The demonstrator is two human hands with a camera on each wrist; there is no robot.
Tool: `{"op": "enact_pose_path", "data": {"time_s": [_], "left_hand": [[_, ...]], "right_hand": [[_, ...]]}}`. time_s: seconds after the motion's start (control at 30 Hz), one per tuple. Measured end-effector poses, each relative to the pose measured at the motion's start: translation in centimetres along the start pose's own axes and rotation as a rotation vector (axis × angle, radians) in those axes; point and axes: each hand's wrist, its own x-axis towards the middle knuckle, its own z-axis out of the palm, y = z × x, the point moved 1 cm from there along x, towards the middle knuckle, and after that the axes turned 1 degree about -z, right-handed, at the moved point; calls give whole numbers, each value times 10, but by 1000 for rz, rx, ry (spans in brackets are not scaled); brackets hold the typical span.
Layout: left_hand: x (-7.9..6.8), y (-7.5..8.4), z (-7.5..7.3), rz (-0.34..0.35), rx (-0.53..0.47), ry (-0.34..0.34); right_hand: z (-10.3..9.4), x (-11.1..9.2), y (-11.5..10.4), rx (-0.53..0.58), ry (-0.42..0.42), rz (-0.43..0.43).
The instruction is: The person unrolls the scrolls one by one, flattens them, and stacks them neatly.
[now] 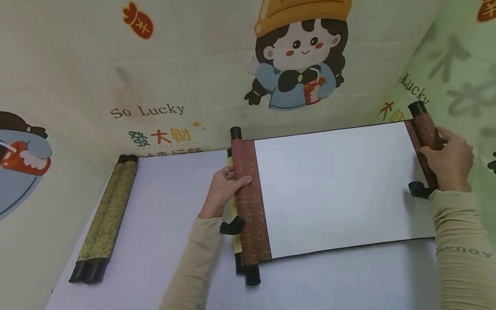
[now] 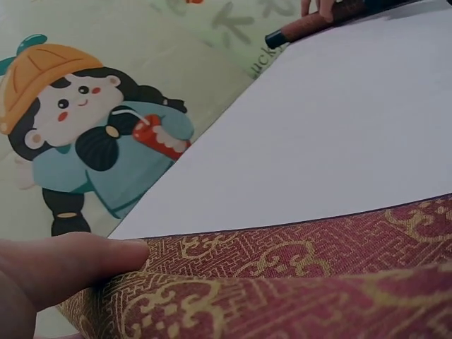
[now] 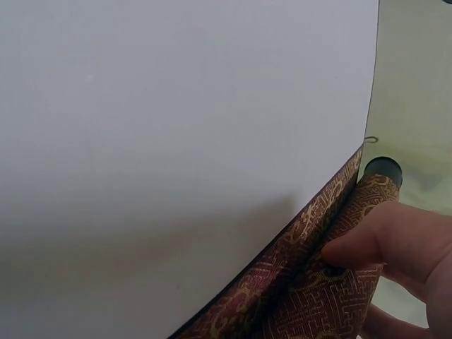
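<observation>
A scroll (image 1: 341, 189) with a blank white face and patterned red-brown ends is spread between my two hands. My left hand (image 1: 224, 189) grips its left roller, thumb over the brocade (image 2: 296, 261) and fingers behind. The right roller (image 3: 332, 282), black-capped, is held by my right hand (image 1: 451, 159), thumb pressing on the front and fingers round the back. That right end stands higher in the head view than the left. Partly hidden behind the left roller lies a yellow scroll (image 1: 234, 241) with black ends.
Two rolled green-gold scrolls (image 1: 106, 215) with black caps lie side by side at the left of the white table (image 1: 166, 206). Cloth with cartoon prints (image 1: 193, 64) hangs behind and at both sides, close to the scroll's right end.
</observation>
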Motion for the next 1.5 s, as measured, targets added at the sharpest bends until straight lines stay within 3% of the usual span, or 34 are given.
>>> {"op": "enact_pose_path", "data": {"time_s": [0.27, 0.63, 0.93, 1.23, 1.5], "left_hand": [[4, -11, 11, -7, -25, -12], [1, -23, 24, -25, 59, -48], [1, -22, 30, 39, 154, -28], [0, -24, 40, 100, 218, 1], [-5, -21, 47, 104, 263, 12]], "right_hand": [[9, -2, 9, 8, -70, -15], [26, -1, 28, -63, -86, -25], [36, 0, 33, -119, -116, -30], [43, 2, 46, -178, -203, -9], [46, -1, 46, -200, -214, -31]]}}
